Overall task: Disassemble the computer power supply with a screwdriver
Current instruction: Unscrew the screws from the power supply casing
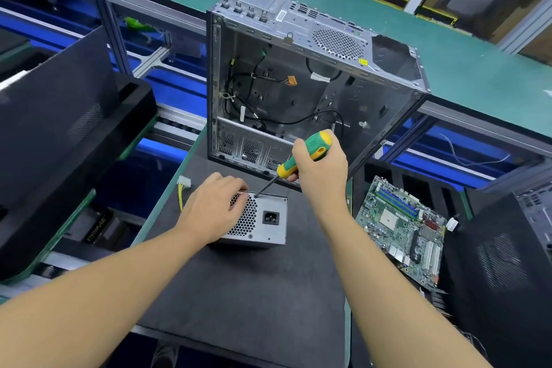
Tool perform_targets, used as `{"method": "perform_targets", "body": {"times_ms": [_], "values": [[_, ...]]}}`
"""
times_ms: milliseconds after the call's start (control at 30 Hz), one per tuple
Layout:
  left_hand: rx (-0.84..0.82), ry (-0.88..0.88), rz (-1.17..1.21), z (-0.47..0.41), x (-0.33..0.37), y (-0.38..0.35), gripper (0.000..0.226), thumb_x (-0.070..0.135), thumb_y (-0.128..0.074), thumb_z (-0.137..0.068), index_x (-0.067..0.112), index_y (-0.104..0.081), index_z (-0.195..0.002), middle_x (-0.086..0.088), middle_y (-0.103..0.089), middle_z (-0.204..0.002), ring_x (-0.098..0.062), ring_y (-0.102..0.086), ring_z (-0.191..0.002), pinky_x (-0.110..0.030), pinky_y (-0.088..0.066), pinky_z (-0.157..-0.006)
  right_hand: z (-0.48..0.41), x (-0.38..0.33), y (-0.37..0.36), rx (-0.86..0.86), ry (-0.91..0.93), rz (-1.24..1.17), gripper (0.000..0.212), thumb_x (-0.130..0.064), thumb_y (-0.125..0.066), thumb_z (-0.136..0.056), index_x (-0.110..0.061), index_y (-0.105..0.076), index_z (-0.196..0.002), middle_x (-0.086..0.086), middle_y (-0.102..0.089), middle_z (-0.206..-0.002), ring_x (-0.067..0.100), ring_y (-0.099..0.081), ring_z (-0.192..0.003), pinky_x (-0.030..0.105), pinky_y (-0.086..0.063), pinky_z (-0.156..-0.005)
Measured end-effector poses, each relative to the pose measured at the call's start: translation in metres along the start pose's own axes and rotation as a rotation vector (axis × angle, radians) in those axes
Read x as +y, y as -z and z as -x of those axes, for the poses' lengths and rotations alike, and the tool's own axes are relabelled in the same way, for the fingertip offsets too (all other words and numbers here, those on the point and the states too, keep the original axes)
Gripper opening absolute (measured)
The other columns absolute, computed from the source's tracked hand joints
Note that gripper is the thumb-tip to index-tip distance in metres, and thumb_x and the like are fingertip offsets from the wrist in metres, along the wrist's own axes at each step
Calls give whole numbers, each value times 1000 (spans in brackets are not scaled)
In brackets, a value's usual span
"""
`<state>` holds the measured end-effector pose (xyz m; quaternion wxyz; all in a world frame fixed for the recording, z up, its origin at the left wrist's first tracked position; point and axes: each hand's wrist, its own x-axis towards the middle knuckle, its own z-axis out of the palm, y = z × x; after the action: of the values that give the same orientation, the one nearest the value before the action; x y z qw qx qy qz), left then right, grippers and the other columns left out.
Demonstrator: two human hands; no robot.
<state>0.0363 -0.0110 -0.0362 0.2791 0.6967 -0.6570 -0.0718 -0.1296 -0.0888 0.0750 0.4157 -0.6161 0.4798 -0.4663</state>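
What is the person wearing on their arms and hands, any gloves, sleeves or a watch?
Nothing worn shows. The left hand and right hand are bare: no gloves, no rings that I can make out. The left arm and right arm are uncovered down to the picture's edge, with no sleeve, watch or wristband in view.

The left hand (pixel 213 209) hides the power supply's (pixel 265 230) left side, and the screwdriver (pixel 288 167) tip's seating is unreadably small.

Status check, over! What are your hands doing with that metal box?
Left hand holding power supply. Right hand gripping screwdriver, tip at its upper edge. Nothing blocking.
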Motion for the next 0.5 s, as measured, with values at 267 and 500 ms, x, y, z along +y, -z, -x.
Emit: {"method": "perform_targets", "body": {"times_ms": [267,500], "values": [[1,6,-3,-1,1,0,16,34,-48,-99,27,-62,-99,15,-63,-91,-12,-46,-93,-25,-31,-69,-14,-39,10,-453,76,338,33,-33,-71,-85,-19,-42,-77,4,-64,-69,14,-67,-52,17,-45,-43],[-1,-15,-8,0,2,1,18,33,-47,-99,25,-63,-102,14,-64,-96,-14,-45,-92,-24,-31,-71,-9,-63,-15,-462,288,797,40,-45,-71,-81,-26,-38,-68,-10,-51,-58,3,-51,-41,9,-34,-39]]}}
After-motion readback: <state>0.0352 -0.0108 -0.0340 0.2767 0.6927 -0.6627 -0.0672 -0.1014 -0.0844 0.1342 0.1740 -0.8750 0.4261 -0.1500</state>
